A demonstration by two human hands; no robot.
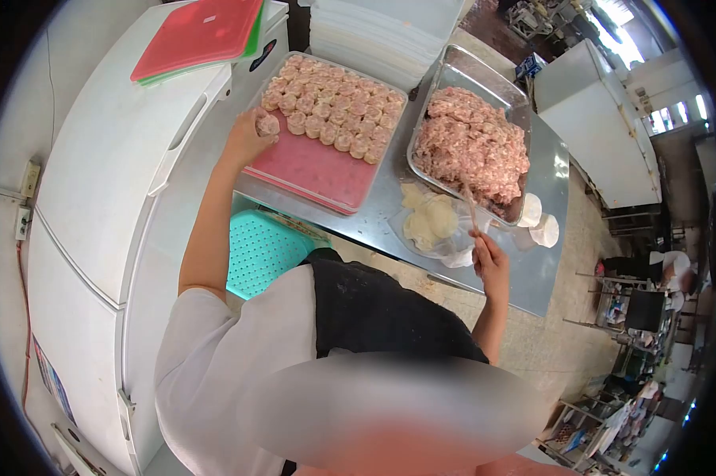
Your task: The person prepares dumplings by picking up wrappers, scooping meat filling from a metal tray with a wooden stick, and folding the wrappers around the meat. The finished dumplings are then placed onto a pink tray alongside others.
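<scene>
A filled dumpling (267, 125) is held in the fingers of my left hand (251, 139), over the left edge of a red-based tray (310, 170). Rows of similar dumplings (334, 107) cover the upper part of that tray. My right hand (490, 258) grips a thin spatula (471, 208), its far end touching the minced meat (473, 143) in a metal pan (451, 67). Below the pan lie round pale wrappers (431, 220) on clear plastic, just left of my right hand.
Stacked white trays (378, 40) stand behind the dumplings. White round stacks (543, 230) sit right of the pan. A turquoise stool (266, 250) is below the metal table (532, 274). Red and green lids (203, 36) rest on a white freezer (96, 182). Another person (675, 270) is far right.
</scene>
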